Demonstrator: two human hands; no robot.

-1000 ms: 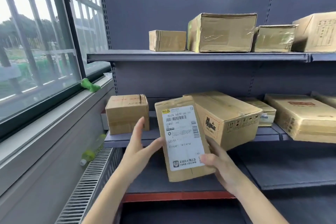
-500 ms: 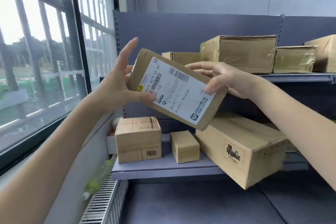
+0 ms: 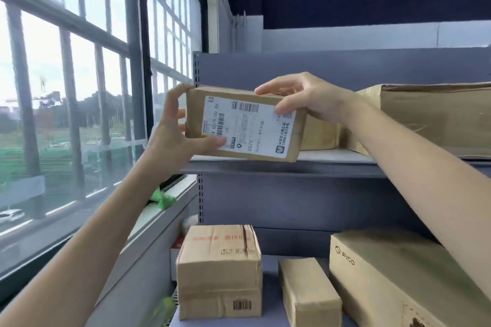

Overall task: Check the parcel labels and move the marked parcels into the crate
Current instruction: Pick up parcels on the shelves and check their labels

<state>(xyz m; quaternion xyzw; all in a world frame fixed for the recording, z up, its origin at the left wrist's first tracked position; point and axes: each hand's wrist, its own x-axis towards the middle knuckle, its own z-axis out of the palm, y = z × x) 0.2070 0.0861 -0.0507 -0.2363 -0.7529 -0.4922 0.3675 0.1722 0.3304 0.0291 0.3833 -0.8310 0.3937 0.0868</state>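
Down low, three brown boxes sit on the lower shelf (image 3: 268, 268). Higher up, the left hand (image 3: 172, 133) grips the left end of the parcel (image 3: 244, 125) and the right hand (image 3: 305, 99) grips its top right corner. It is held at the front edge of the upper shelf (image 3: 332, 159), label facing out. Behind stands a big box (image 3: 435, 117).

The brown cardboard parcel (image 3: 244, 125) bears a white label (image 3: 247, 127) printed with black barcodes. The shelf (image 3: 305, 162) is grey. A lower box (image 3: 219, 271) carries red print.
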